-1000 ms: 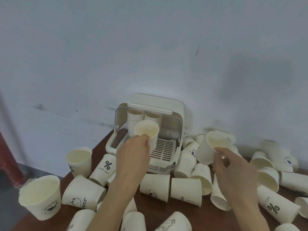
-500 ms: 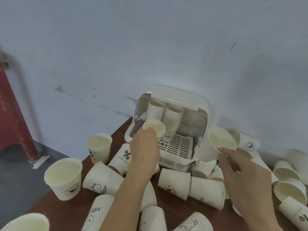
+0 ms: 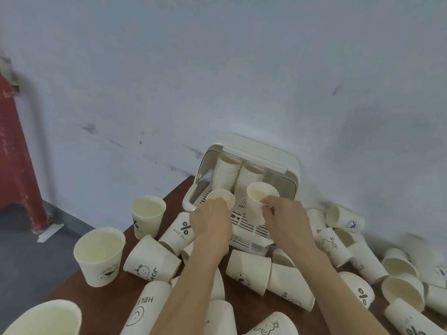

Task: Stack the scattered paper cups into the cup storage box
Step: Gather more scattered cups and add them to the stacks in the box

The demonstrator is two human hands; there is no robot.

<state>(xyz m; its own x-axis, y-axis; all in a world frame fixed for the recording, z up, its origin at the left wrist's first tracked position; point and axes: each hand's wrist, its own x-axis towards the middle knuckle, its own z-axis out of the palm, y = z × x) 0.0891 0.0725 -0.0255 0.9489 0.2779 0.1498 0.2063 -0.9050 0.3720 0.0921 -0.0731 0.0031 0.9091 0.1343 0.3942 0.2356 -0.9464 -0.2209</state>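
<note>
The cream cup storage box [image 3: 287, 163] stands open against the wall with two tall stacks of cups [image 3: 238, 176] at its back. My left hand [image 3: 212, 223] grips a paper cup [image 3: 221, 197] over the box's slotted tray [image 3: 251, 232], at its left side. My right hand [image 3: 286, 220] pinches the rim of a second paper cup [image 3: 260, 203], held upright just right of the first. Many white paper cups lie scattered around the box.
Upright cups [image 3: 147, 215] [image 3: 99, 255] stand at the left of the brown table [image 3: 72, 293], near its edge. Tipped cups [image 3: 249, 267] crowd the front and the right side [image 3: 401, 288]. A red post [image 3: 17, 151] rises at the far left. The wall is right behind the box.
My right hand has carried its cup leftward over the box tray, beside the cup in my left hand. My left hand stays at the tray. The view has shifted left.
</note>
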